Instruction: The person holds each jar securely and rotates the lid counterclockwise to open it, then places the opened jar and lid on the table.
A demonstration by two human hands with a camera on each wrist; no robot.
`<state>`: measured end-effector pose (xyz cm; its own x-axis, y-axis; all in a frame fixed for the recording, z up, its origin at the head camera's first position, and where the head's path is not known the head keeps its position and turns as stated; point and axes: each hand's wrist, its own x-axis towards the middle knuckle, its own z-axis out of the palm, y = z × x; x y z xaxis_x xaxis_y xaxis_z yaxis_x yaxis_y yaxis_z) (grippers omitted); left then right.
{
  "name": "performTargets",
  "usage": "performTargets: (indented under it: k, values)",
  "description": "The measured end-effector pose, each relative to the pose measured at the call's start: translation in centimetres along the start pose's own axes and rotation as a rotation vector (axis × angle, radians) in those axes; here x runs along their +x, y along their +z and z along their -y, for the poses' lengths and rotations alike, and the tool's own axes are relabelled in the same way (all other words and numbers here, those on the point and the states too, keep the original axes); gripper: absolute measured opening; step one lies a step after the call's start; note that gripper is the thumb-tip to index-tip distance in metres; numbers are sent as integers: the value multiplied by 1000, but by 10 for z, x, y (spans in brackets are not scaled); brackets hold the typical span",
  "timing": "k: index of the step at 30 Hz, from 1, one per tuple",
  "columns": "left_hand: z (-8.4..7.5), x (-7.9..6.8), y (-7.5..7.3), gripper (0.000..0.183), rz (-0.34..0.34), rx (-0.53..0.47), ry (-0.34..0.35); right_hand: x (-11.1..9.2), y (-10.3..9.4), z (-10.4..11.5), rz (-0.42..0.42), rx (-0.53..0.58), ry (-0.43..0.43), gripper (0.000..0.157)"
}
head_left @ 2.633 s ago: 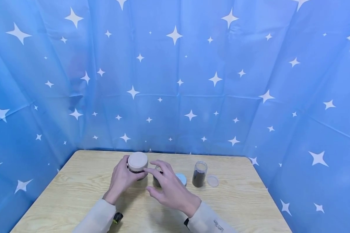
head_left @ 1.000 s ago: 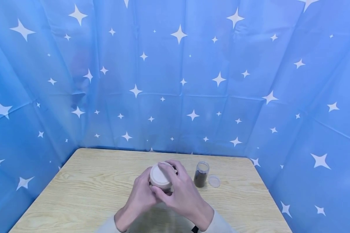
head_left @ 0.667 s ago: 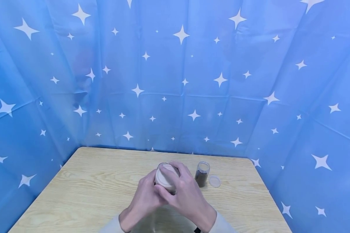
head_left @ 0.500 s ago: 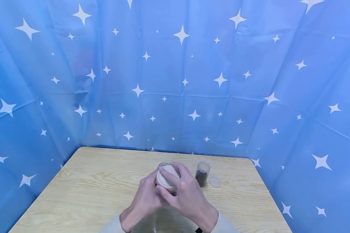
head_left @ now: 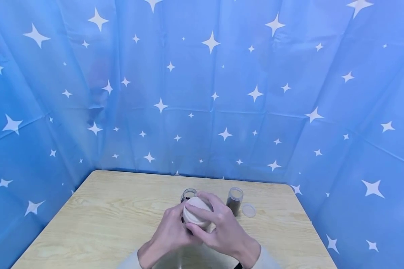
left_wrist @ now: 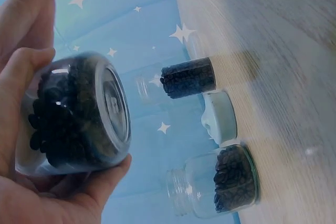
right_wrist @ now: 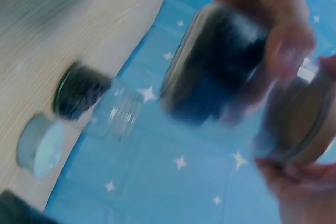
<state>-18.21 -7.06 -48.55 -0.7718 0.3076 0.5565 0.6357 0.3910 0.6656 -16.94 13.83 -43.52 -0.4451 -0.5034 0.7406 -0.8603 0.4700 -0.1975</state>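
Observation:
My left hand [head_left: 170,229] grips a clear glass jar [left_wrist: 73,119] part-filled with dark coffee beans; its base shows in the left wrist view. The jar is held tilted and clear of the tabletop. My right hand [head_left: 223,228] holds the round whitish lid [head_left: 196,212] by its rim, thumb and fingers spread around it. Lid [right_wrist: 299,119] and jar [right_wrist: 215,61] appear apart in the right wrist view, where the jar is blurred. From the head view the lid and hands cover most of the jar.
Behind my hands stands an open glass jar of beans [left_wrist: 233,179]. Beside it lies a pale blue lid [left_wrist: 220,116], hidden in the head view. Further right are an open, narrower jar of beans [head_left: 234,202] and a clear disc-shaped lid [head_left: 248,210] on the wooden table [head_left: 97,220].
The left hand has brought the lidded jar from the left to the middle. My right hand has taken hold of the lid, which has now tilted and come off the jar.

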Motion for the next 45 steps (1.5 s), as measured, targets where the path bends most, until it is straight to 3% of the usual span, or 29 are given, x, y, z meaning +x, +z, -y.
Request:
performTargets:
  k: [8, 18, 35, 45]
  values:
    - [-7, -2, 2, 90, 84, -84, 12, -6, -13, -17, 41, 162, -163, 48]
    - [-9, -1, 5, 93, 84, -88, 18, -7, -18, -25, 60, 171, -208, 47]
    - [-12, 1, 8, 84, 85, -75, -19, -11, -23, -22, 88, 109, -184, 49]
    - [-10, 2, 12, 83, 62, -43, -63, -11, -21, -8, 47, -45, -53, 57]
